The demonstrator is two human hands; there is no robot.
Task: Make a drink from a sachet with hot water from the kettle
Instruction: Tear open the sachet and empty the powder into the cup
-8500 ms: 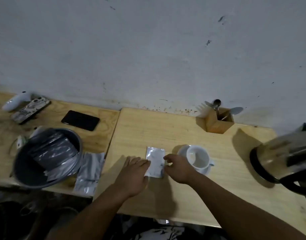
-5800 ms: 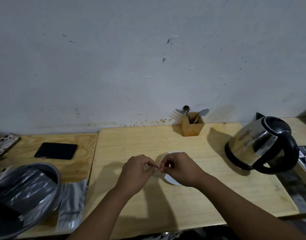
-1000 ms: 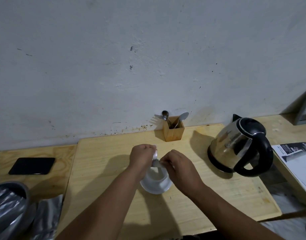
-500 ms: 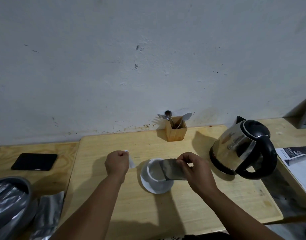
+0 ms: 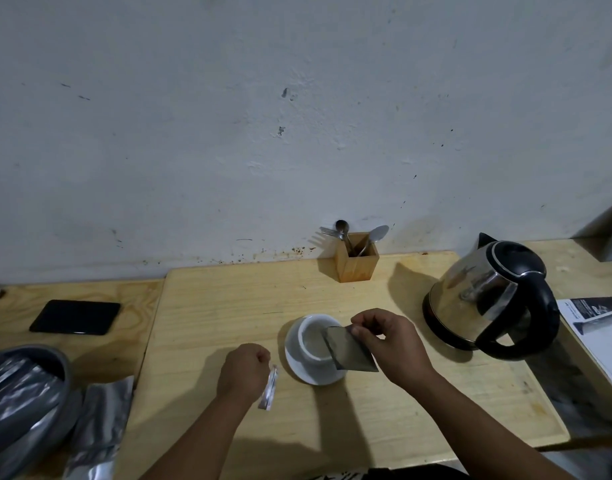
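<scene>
A white cup (image 5: pixel 313 342) stands on a white saucer (image 5: pixel 297 367) in the middle of the wooden table (image 5: pixel 228 306). My right hand (image 5: pixel 393 344) pinches a grey sachet (image 5: pixel 348 349) and holds it tilted over the cup's right rim, its torn end toward the cup. My left hand (image 5: pixel 244 372) rests left of the saucer, holding the torn-off strip (image 5: pixel 270 388) of the sachet. A steel kettle (image 5: pixel 484 299) with a black lid and handle sits on the table to the right, untouched.
A wooden holder (image 5: pixel 356 263) with spoons and a fork stands at the wall. A black phone (image 5: pixel 76 317) lies on the left table. A grey bowl (image 5: pixel 24 396) of foil sachets and loose foil packs (image 5: pixel 96 431) sit at front left. A printed leaflet (image 5: pixel 599 337) lies far right.
My hands tore the sachet open above the cup and parted. The left hand drew back toward me with the torn strip; the right tipped the sachet over the cup.
</scene>
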